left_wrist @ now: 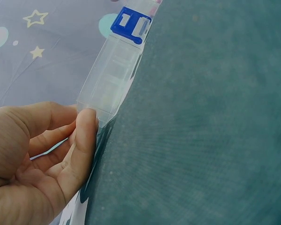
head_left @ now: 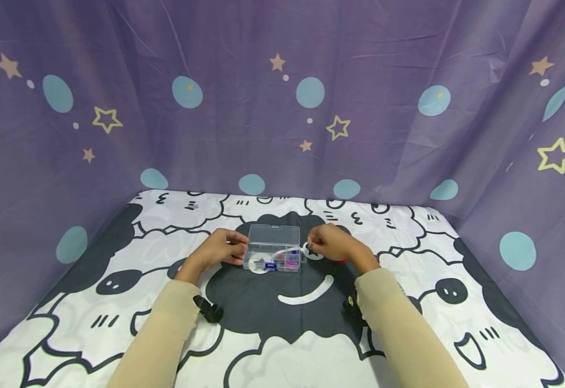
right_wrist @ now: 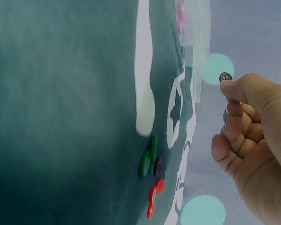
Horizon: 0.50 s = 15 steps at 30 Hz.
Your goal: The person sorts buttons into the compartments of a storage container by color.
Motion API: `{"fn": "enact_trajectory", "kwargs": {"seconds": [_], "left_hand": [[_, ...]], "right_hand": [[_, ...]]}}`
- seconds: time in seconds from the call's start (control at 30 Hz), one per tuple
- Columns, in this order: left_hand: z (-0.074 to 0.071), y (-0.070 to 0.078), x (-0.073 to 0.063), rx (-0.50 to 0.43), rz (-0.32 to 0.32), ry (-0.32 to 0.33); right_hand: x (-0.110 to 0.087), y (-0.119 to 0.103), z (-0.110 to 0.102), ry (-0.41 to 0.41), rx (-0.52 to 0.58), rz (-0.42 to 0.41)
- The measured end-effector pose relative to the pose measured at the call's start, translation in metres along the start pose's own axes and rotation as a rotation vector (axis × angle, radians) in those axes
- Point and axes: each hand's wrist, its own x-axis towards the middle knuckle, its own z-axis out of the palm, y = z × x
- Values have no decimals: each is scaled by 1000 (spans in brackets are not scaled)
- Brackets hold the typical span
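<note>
A clear plastic compartment box (head_left: 274, 235) lies on the cloth with its lid raised at the back. Small pink (head_left: 291, 264) and blue pieces sit in some compartments, and a blue latch (left_wrist: 130, 26) shows on its front. My left hand (head_left: 219, 248) holds the box's left end, fingertips and thumb at the corner in the left wrist view. Just right of the box, my right hand (head_left: 331, 242) is raised over the cloth. Between its thumb and index finger it pinches a small dark button (right_wrist: 225, 77); the other fingers are curled.
Red buttons (right_wrist: 153, 194), green buttons (right_wrist: 145, 161) and a dark button (right_wrist: 158, 166) lie on the cloth near the right hand. The cloth (head_left: 263, 302) carries a sheep print. A purple curtain (head_left: 243, 134) with stars hangs behind and at both sides.
</note>
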Motion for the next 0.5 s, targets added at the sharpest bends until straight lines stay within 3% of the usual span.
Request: {"fn": "enact_trajectory", "kwargs": {"seconds": [0.5], "left_hand": [[0, 0, 0, -1, 3, 2]], "right_hand": [[15, -27, 8, -7, -46, -107]]}}
